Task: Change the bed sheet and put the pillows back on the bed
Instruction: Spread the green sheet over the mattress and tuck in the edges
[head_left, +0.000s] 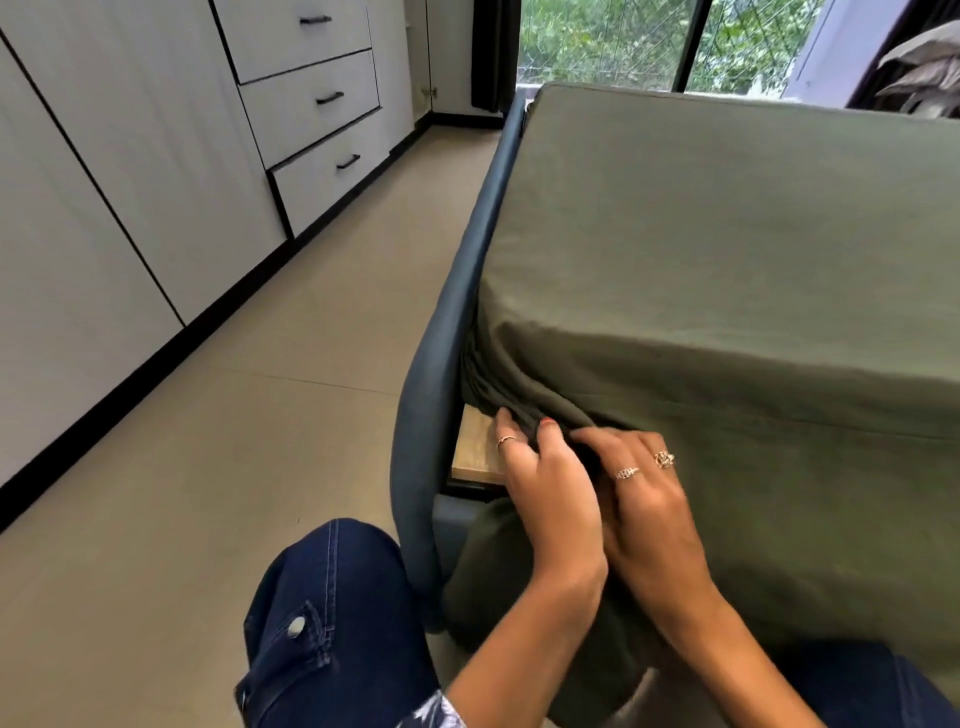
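Sheet (727, 249) bunched at mattress corner, left fingers (511, 434) pinching fold

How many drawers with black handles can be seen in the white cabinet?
3, stacked in the white cabinet at upper left: top drawer, middle drawer, bottom drawer. More may sit above the frame.

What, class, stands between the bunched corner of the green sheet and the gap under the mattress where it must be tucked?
Nothing visible does. Both the left hand and the right hand already touch the green sheet at the corner, beside the blue bed frame, with the wooden base showing bare below.
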